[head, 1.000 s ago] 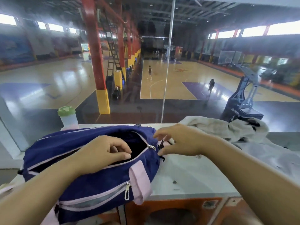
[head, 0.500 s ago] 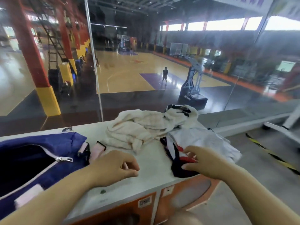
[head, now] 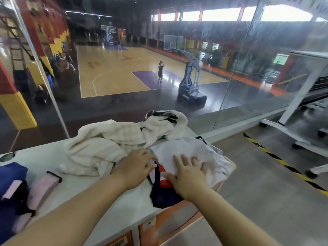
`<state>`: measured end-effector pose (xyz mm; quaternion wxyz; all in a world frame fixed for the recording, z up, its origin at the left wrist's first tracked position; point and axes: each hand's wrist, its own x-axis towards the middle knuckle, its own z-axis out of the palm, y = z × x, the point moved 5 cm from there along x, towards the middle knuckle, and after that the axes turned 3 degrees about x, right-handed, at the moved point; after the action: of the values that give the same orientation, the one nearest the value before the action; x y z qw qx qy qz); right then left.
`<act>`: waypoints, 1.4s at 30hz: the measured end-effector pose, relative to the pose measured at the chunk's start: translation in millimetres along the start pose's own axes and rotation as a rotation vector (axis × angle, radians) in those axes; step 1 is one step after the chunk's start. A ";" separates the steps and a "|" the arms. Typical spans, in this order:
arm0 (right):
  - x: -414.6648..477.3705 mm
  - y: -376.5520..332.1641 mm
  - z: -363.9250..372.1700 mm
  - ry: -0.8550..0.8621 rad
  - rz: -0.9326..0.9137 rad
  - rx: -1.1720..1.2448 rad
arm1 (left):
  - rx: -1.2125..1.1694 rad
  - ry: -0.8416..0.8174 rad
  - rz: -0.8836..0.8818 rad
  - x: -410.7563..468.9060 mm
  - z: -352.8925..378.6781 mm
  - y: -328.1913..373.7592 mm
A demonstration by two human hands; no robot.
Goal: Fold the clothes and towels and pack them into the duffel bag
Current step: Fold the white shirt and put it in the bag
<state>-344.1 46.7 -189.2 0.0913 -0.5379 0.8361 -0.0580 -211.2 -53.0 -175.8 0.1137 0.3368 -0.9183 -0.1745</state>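
The right hand (head: 186, 173) is laid flat, fingers spread, on a white jersey (head: 200, 150) with navy and red trim, at the right end of the worktop (head: 79, 190). The left hand (head: 136, 166) is set against the jersey's left edge with fingers bent; whether fabric is pinched cannot be told. A crumpled cream towel (head: 99, 150) is heaped just behind, touching the jersey. The blue duffel bag (head: 10, 176) with pink straps lies at the far left, well apart.
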 end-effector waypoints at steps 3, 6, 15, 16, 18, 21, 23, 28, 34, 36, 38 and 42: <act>2.8 4.7 20.6 0.007 -0.035 -0.051 | 0.043 -0.030 0.036 25.8 9.4 4.6; 2.1 17.7 23.0 0.031 -0.100 -0.029 | 0.098 -0.109 0.106 42.8 18.1 8.8; -5.3 69.0 0.6 -0.059 -0.224 0.025 | -0.024 -0.221 0.130 28.5 59.0 13.5; -9.2 68.5 -1.2 -0.067 -0.203 0.022 | -0.006 -0.208 0.127 25.4 61.1 17.0; -21.0 59.5 -3.4 -0.060 -0.156 0.001 | 0.006 -0.175 0.114 19.4 64.0 23.8; -40.9 40.2 4.4 -0.072 -0.120 -0.098 | 0.028 -0.131 0.113 13.2 65.7 30.9; -45.5 35.0 21.0 -0.071 -0.110 -0.154 | 0.039 -0.115 0.114 9.8 66.2 33.3; -40.9 42.8 43.6 0.104 -0.122 -0.273 | 0.037 -0.134 0.142 -2.3 65.6 38.4; -33.5 43.4 26.0 0.300 -0.260 -0.286 | 0.257 -0.064 0.348 -8.4 69.4 41.0; -29.5 47.5 19.9 0.296 -0.308 -0.216 | 0.320 -0.047 0.423 -6.5 73.8 42.2; -25.2 51.5 12.2 0.251 -0.325 -0.135 | 0.292 -0.013 0.442 -5.7 72.8 47.5; -22.5 54.0 -3.7 0.120 -0.314 -0.101 | 0.270 0.074 0.429 -4.7 69.5 55.2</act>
<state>-383.7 89.5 -194.0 0.0040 -0.6614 0.7475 -0.0613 -262.3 6.3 -217.8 0.1356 0.1523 -0.9789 -0.0096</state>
